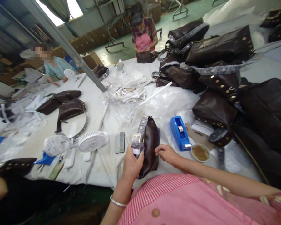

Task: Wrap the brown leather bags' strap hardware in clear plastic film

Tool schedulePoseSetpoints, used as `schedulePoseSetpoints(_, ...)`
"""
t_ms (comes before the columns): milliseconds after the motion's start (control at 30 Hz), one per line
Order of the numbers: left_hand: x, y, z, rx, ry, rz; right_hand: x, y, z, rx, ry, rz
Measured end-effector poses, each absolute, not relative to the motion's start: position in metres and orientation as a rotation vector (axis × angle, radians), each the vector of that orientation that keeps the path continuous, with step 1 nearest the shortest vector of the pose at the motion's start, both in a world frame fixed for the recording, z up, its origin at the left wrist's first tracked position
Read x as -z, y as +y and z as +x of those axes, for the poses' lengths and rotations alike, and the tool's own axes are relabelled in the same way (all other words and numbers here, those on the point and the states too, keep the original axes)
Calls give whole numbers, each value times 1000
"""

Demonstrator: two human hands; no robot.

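A small dark brown leather bag [151, 143] stands on edge on the white table [96, 103] right in front of me. Its plastic-wrapped strap with a buckle [138, 137] runs up the bag's left side. My left hand [132, 164] is closed round the lower end of that strap and the bag's edge. My right hand [166, 153] rests with curled fingers against the bag's right side, thumb and fingertips pinched at the leather. A blue tape dispenser [179, 132] sits just right of the bag.
A heap of dark brown bags [220, 78] fills the table's right side. A phone [119, 142], two small white fans [92, 140], a cup of brown liquid [200, 152] and clear plastic wrapping [125, 97] lie nearby. Two other people work at the far side.
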State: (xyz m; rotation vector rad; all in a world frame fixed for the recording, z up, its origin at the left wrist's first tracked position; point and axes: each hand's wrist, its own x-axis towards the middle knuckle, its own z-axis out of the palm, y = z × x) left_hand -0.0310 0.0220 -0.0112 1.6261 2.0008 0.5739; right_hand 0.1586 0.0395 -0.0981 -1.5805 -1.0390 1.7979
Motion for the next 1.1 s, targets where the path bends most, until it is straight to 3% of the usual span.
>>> schedulePoseSetpoints(400, 9, 41, -35, -475, 2026, 1684, 64, 50, 140, -1976, -1138, -1268)
schedulePoseSetpoints(633, 15, 44, -61, -658, 1671, 1480, 46, 67, 121, -2029, -1277, -1229)
schedulePoseSetpoints(833, 36, 49, -133, -704, 1680, 861, 78, 48, 160, -1807, -895, -1619)
schedulePoseSetpoints(933, 49, 40, -129, -584, 1615, 770, 96, 24, 162, -1979, -697, -1680)
schedulePoseSetpoints(1100, 59, 18, -88, -562, 1310, 665, 109, 1, 138, -2217, -586, -1433)
